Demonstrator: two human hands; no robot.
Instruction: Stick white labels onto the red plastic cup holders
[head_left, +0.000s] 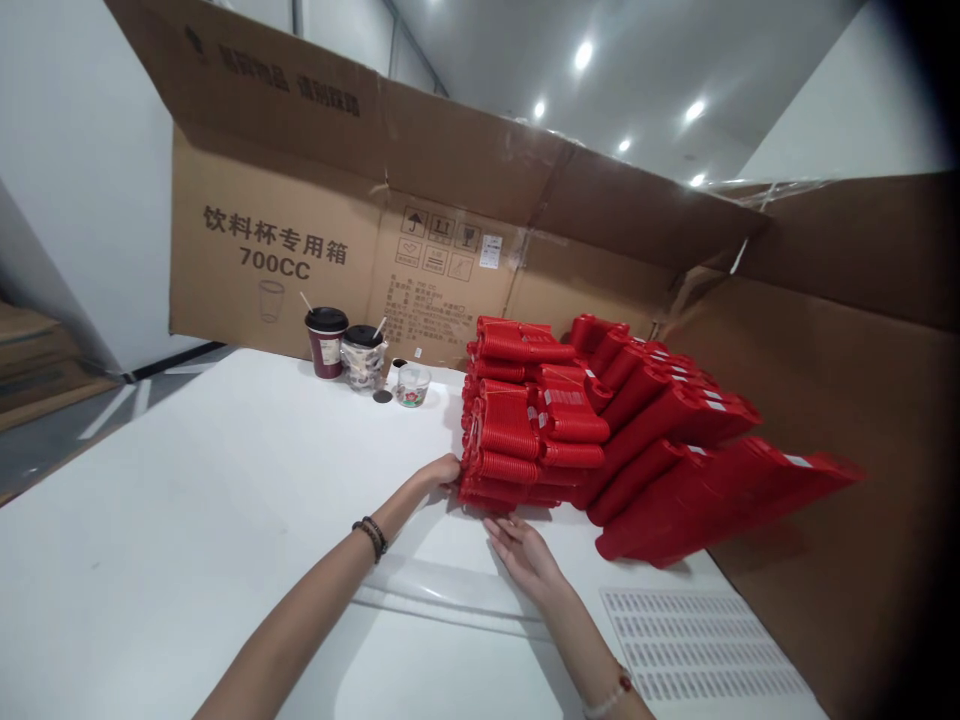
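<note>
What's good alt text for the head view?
A person's left hand is against the lower left of a stack of rolled red bundles on a white tabletop, the right hand at the stack's near base. Two black-lidded cups stand beyond, before brown printed cardboard; a white sheet with printed rows lies right.

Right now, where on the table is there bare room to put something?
The widest bare patch is the left of the table, between the lidded cups and the left forearm. A small gap separates the right hand and label sheet. Red bundles crowd the right.
</note>
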